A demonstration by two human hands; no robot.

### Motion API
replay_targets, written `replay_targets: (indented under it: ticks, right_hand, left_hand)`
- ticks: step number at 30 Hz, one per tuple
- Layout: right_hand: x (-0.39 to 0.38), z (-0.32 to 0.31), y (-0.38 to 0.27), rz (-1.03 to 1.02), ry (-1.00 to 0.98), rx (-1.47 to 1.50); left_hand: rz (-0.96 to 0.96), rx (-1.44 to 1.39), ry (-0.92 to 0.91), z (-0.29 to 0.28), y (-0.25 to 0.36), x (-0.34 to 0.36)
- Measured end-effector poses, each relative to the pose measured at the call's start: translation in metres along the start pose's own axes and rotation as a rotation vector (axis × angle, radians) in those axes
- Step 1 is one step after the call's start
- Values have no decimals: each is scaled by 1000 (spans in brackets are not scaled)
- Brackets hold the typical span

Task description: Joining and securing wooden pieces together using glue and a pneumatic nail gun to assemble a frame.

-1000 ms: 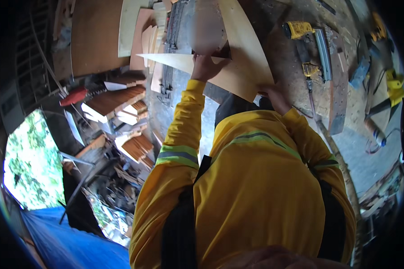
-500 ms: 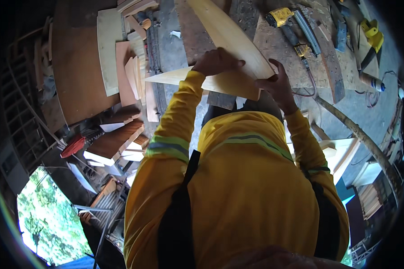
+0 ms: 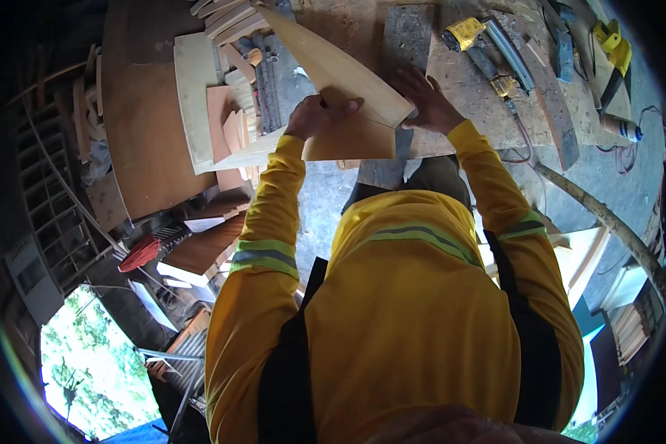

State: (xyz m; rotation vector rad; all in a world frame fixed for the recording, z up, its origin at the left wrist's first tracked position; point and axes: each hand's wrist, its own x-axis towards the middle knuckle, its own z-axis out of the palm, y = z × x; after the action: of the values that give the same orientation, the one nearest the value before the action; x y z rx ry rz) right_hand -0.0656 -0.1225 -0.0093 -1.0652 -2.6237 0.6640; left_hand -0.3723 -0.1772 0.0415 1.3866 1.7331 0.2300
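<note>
A long pale wooden panel (image 3: 344,70) with a curved edge tapers toward the far left. Its wide right end meets a second wooden panel (image 3: 359,142), and the two form an angled joint near my right hand. My left hand (image 3: 320,116) grips the long panel by its near edge, thumb on top and the other fingers hidden. At the right end my right hand (image 3: 428,102) has its fingers stretched out and spread over the bench, its thumb close to the panel's corner. Whether that thumb touches the wood I cannot tell.
A yellow and black nail gun (image 3: 481,63) with a hose lies on the wooden bench (image 3: 459,140) to the right. Beyond it is a yellow-handled handsaw (image 3: 613,55). Wood offcuts (image 3: 233,129) and a large brown board (image 3: 144,111) are at the left.
Both panels have shifted left along with my left hand, and the long one has tilted flatter. My right hand has moved left and its fingers have spread from the panel's end.
</note>
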Motion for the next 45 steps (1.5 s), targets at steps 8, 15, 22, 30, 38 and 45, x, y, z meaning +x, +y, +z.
replay_targets:
  ticks: [8, 15, 22, 30, 38, 45]
  right_hand:
    - [-35, 35, -13, 91, 116, 268]
    - [-30, 36, -31, 153, 265, 311]
    - [-37, 37, -29, 190, 256, 298]
    - [-32, 36, -26, 209, 179, 244]
    - [24, -57, -81, 70, 361, 499]
    - [52, -167, -181, -413, 422, 624]
  left_hand:
    - [-45, -125, -26, -1, -3, 14]
    - [-70, -568, -79, -58, 2, -19]
    - [-28, -1014, -55, -80, -2, -66]
    - [185, -1364, -344, -104, 42, -97]
    - [258, -1266, -501, -118, 7, -108]
    - [61, -1168, 164, -93, 27, -159]
